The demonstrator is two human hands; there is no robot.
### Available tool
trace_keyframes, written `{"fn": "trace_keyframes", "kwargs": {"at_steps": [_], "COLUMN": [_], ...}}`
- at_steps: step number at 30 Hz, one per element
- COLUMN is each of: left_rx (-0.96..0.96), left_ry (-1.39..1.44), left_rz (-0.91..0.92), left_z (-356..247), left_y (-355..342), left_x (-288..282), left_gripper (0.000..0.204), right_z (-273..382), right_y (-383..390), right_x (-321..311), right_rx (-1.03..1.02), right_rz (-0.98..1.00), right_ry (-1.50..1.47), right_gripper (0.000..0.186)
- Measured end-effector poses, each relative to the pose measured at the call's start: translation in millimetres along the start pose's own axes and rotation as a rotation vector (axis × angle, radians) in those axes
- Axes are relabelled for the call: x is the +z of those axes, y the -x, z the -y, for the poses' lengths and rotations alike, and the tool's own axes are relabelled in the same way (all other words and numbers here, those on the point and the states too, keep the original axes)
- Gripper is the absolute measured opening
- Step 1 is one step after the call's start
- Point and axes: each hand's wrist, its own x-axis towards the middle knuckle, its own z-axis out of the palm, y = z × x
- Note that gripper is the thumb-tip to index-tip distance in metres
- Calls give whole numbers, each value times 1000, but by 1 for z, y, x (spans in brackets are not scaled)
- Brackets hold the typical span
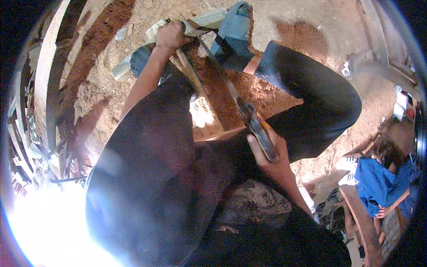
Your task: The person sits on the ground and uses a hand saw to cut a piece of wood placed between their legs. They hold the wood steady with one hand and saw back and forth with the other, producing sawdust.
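My right hand [273, 153] wraps round the dark, worn handle of a long-bladed hand tool [230, 88]. Its narrow blade slants away from me to the upper left, toward the wood. Whether the edge has teeth is too blurred to tell. At the far end, my left hand [170, 36] is closed in a fist on a light piece of wood [207, 20] lying crosswise near my feet. The tool's tip comes close to this hand; whether they touch cannot be made out. A narrow wooden bar [191, 73] runs from below my left hand back between my legs.
My dark-trousered legs [311, 98] are bent to either side, one foot in a grey-blue slipper [233, 31]. Long boards [46, 80] stand at the left. At the right a person in blue [382, 182] sits beside a curved plank [362, 227]. Sandy ground [329, 29] surrounds me.
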Motion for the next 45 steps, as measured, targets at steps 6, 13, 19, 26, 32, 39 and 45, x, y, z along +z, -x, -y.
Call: {"fn": "trace_keyframes", "kwargs": {"at_steps": [6, 13, 19, 26, 32, 39, 45], "left_rx": [73, 56, 37, 67, 60, 18, 18], "left_ry": [10, 57, 20, 94, -11, 149, 114], "left_rz": [-4, -37, 4, 43, -43, -10, -73], "left_z": [6, 13, 6, -8, 5, 5, 12], "left_y": [-13, -6, 0, -1, -11, 6, 20], "left_x": [10, 15, 8, -24, 15, -8, -7], "left_gripper": [72, 74, 63, 65, 64, 64, 75], "right_z": [-46, -53, -22, -39, -58, -14, -49], "right_y": [-74, -72, -125, -148, -116, -142, -112], "right_x": [31, 39, 47, 43, 63, 56, 77], "right_rx": [-90, -346, -168, -152, -150, -80, -264], "right_rz": [-67, -62, 26, 135, -80, 143, 54], "right_ry": [-89, -171, -284, -236, -670, -473, -383], "right_gripper": [38, 35, 35, 35, 32, 42, 47]}}
